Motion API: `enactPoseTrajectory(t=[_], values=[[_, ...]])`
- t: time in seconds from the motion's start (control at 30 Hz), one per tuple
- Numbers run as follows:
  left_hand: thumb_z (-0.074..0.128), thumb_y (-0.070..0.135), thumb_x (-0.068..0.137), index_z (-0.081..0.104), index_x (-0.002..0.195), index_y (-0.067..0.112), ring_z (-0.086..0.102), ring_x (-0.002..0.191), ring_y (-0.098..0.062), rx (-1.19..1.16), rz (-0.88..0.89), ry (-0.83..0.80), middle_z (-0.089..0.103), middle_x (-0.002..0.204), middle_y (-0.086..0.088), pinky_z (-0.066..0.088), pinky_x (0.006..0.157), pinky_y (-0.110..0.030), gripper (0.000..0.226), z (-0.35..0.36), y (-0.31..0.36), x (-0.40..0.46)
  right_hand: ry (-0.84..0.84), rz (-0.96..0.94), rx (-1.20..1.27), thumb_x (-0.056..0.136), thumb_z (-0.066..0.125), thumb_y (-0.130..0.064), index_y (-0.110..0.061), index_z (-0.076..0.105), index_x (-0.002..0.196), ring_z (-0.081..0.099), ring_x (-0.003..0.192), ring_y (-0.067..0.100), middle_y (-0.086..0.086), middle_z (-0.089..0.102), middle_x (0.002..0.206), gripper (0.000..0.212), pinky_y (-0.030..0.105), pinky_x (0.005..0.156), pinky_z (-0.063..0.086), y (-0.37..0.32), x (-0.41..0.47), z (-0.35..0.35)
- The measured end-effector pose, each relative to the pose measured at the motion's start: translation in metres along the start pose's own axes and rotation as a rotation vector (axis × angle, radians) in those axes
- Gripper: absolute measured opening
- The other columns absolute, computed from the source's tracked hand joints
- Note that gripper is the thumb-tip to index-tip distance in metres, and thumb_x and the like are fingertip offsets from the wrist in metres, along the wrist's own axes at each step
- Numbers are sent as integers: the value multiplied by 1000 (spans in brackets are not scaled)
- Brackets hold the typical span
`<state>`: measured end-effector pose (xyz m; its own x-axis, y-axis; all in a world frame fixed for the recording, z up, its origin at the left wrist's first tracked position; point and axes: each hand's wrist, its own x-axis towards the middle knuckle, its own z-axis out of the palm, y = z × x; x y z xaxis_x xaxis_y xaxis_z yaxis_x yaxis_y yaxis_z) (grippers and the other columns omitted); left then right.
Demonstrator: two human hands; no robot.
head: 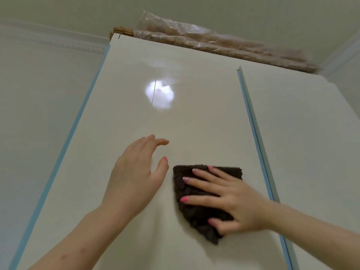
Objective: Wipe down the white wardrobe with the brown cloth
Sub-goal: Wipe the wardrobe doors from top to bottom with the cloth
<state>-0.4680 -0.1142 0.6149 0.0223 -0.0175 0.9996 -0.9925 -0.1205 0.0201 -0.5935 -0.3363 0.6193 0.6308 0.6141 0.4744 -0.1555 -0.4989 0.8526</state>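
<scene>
Cloth: the brown cloth (196, 215) lies flat against the white wardrobe (175, 117), on the lower right part of the left door, near the blue-edged seam (253, 121) between the two doors.
Right hand: the right hand (233, 203) is spread open, palm and fingers pressed on the cloth, pinning it to the door rather than clamping it.
Left hand: the left hand (136, 176) is open with fingers apart and holds nothing; it sits just left of the cloth, and whether it touches the door cannot be told.
Cloth handling: judged soft, light and limp, with a nubby pile; it looks folded into a rough wedge and would likely bunch or slip under a loose palm.
Where to hold: probably best kept under a flat, spread palm over its middle, with fingertips near the edges so the corners do not curl.
Door surface: glossy and smooth, showing a bright reflection (159, 94) higher up; likely slippery, and stiff enough to take firm pressure.
Above: plastic-wrapped rolls (214, 41) rest on top of the wardrobe, well apart from both hands.
</scene>
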Motion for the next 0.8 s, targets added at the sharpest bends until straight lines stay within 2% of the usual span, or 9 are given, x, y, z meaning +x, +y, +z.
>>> enactPoseTrajectory(t=[0.07,0.13,0.23,0.3,0.43,0.57,0.63,0.7,0.8], values=[[49,31,89,50,123,39,31,134,-5,7,14,-2,42,142,14,23,102,-23,36,-6,-1,1,66,201,52,86,45,-43,-37,30,147,14,150,24,-2,21,160,63,38,122,8,30,19,-13],[47,34,88,48,124,42,30,134,-4,14,26,-3,40,143,16,24,102,-24,37,-15,-6,1,193,602,181,93,42,-45,-43,19,145,6,151,19,-3,15,161,57,34,120,2,55,48,-24],[46,35,88,48,125,44,29,134,-3,25,26,4,38,144,18,23,101,-24,38,-29,-23,-5,291,1015,241,98,38,-53,-45,13,150,-7,151,16,-5,2,164,58,40,120,-8,54,93,-19],[47,33,88,49,125,44,29,135,-3,43,19,35,36,146,17,21,101,-23,38,-38,-38,-11,308,949,176,96,36,-60,-46,13,150,-8,151,17,-6,2,164,60,42,122,-9,21,120,-7],[47,32,91,43,134,40,25,140,-8,92,-18,83,30,151,12,18,105,-22,44,-51,-61,-19,249,297,86,93,39,-58,-41,30,148,5,151,23,-4,18,162,58,48,123,3,-65,141,14],[35,39,93,32,140,41,11,144,-8,122,-5,4,22,155,10,7,114,-30,47,-60,-69,-18,92,-44,37,97,49,-45,-35,34,148,7,151,20,-4,21,161,54,44,123,5,-53,146,3],[37,36,96,30,141,41,8,144,-5,108,10,-11,19,155,12,2,115,-27,46,-65,-73,-19,104,148,83,98,48,-42,-38,30,149,5,151,16,-8,17,161,54,38,123,1,-25,159,-7],[37,35,96,28,141,43,6,142,3,64,15,-10,17,154,17,-1,110,-10,47,-72,-80,-22,209,498,162,99,47,-42,-42,26,149,2,151,15,-9,14,162,54,36,122,-1,-3,181,-15],[35,38,94,27,139,48,7,138,12,-49,-25,-14,13,151,28,2,90,12,47,-83,-92,-32,296,891,235,98,41,-49,-45,22,149,-4,151,18,-7,7,163,55,41,122,-6,-7,227,-18]])
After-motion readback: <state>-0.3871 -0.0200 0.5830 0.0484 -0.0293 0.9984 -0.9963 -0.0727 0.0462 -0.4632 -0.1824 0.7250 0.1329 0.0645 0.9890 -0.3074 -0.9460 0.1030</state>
